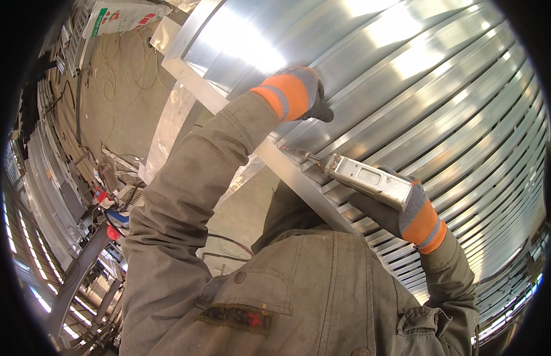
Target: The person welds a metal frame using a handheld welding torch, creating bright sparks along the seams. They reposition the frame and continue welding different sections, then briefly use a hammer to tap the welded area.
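Observation:
My right hand (413,204), in an orange and grey work glove, is closed around a handheld laser welding gun (370,180). The gun has a silver, boxy body and a narrow nozzle pointing left. A small red light spot shows just past its tip, where a metal slat (341,127) meets the frame bar (299,178). My left hand (302,95), gloved alike, rests on the slats farther up and left of the nozzle. Its dark fingers are curled down, and whatever lies under them is hidden.
Rows of long, shiny metal slats (447,113) fill the right side, with dark gaps between many. Beyond the frame at left, a concrete floor (118,89) carries thin cables. Scattered tools and a red object (113,232) lie lower left. A white printed sack (124,18) lies at top left.

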Tool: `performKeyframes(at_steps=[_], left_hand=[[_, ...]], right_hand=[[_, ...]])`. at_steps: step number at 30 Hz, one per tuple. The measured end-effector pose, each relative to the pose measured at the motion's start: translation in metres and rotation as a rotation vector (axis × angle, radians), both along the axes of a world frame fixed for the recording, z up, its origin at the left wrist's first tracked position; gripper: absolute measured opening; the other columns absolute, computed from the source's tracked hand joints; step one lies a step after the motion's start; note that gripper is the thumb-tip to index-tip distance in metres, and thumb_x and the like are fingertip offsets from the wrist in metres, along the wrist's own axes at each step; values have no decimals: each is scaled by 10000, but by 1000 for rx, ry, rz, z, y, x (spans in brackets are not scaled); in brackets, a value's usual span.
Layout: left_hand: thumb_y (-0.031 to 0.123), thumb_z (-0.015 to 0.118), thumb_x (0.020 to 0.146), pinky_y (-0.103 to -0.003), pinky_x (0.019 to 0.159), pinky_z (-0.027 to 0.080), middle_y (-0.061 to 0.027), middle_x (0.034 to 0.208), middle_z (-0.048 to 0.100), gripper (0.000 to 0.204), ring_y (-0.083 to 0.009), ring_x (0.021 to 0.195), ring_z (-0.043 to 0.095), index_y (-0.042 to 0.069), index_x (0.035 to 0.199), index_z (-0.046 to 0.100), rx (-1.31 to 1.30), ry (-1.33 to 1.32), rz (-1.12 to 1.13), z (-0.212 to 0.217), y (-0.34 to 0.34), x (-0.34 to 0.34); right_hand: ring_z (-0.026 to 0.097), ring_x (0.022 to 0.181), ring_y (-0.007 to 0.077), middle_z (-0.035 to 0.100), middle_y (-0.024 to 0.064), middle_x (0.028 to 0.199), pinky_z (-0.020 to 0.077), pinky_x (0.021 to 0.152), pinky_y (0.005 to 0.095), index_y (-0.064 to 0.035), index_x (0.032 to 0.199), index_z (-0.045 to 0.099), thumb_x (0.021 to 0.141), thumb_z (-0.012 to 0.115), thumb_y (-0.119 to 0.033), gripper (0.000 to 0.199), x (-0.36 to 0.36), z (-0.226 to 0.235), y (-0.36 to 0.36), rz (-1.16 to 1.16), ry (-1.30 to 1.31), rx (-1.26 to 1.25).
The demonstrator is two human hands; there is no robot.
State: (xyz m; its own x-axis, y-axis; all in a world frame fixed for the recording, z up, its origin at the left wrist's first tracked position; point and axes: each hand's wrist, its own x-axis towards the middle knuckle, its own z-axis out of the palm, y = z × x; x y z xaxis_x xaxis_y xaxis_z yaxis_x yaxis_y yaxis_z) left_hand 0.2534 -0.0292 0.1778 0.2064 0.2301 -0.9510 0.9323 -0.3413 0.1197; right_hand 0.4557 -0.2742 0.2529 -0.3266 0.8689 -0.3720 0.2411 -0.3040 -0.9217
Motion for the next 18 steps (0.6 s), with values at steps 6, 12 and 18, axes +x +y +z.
performKeyframes(at_steps=[6,12,18], left_hand=[[622,901,913,-471,946,649,-49,1047,847,512,-281,998,794,178,1169,909,10,-65,45,-3,-3,-3],[704,811,962,-551,1028,646,-88,1180,879,595,-368,1154,819,177,1222,903,-24,-34,-65,1,-2,1],[646,816,973,-522,984,654,-73,1061,872,502,-333,1061,825,181,1138,906,-14,-61,-86,7,-2,2]], right_hand=[[806,857,228,848,117,1047,639,776,362,-32,1343,817,1057,887,-209,343,0,-3,0,-18,6,29],[804,848,207,846,112,1047,636,765,357,-30,1353,814,1072,873,-219,344,4,6,3,-22,33,-61],[784,835,197,828,103,1061,628,759,361,-34,1375,810,1079,866,-221,355,4,6,1,-22,38,-21]])
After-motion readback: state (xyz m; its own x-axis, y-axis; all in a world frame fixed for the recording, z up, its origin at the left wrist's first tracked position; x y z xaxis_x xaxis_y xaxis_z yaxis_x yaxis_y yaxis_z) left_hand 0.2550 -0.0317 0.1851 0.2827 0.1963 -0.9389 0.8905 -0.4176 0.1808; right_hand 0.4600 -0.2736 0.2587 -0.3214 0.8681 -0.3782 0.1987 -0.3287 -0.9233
